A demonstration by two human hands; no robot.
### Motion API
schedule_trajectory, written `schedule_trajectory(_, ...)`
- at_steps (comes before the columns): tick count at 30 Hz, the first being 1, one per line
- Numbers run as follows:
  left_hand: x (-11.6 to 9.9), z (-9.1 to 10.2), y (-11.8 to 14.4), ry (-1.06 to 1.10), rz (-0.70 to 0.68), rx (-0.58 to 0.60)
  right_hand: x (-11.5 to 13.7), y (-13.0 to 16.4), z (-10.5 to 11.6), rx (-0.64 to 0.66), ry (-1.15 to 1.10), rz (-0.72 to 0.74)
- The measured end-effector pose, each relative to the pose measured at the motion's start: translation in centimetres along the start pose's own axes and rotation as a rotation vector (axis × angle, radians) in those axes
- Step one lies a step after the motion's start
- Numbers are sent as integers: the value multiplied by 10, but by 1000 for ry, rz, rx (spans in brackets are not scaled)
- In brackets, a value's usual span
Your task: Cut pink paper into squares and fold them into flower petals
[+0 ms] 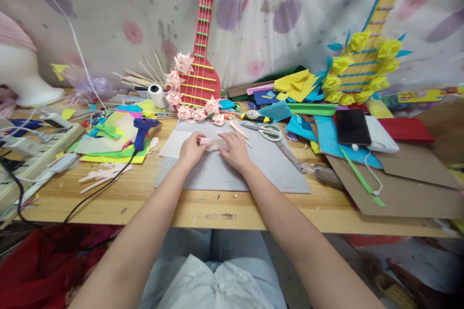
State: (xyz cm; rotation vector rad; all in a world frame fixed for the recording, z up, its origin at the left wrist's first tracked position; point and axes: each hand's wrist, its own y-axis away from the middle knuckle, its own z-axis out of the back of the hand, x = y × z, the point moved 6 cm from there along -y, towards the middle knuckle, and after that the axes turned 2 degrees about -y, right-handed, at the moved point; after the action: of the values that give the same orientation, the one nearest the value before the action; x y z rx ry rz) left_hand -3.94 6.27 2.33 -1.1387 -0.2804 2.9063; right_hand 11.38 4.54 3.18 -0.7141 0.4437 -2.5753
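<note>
Above the grey cutting mat point(268, 169), a pale pink paper strip point(213, 143) stretches between my two hands. My left hand point(192, 149) pinches its left end, thumb and fingers closed. At the other end, the fingers of my right hand point(235, 151) close on the strip. A larger pale pink sheet point(174, 144) lies on the mat beside my left hand. Narrow pink paper scraps point(239, 130) lie just beyond my right hand. Scissors point(266, 131) and a metal ruler point(290, 157) rest on the mat to the right.
A blue glue gun point(141, 133) lies on coloured paper at left, its black cord trailing across the table. Behind the mat stands a red paper guitar point(206, 75) with pink flowers. A phone point(353, 127), cardboard point(406, 193) and a yellow guitar point(362, 63) are at right.
</note>
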Motion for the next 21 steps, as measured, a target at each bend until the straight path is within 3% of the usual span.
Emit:
schedule_trajectory(6,1,-3,18,40,41,-117,19,3,-4,14,26,136)
schedule_trajectory(21,-3,-6,27,-38,33,-79,24,1,-7,-23,38,137)
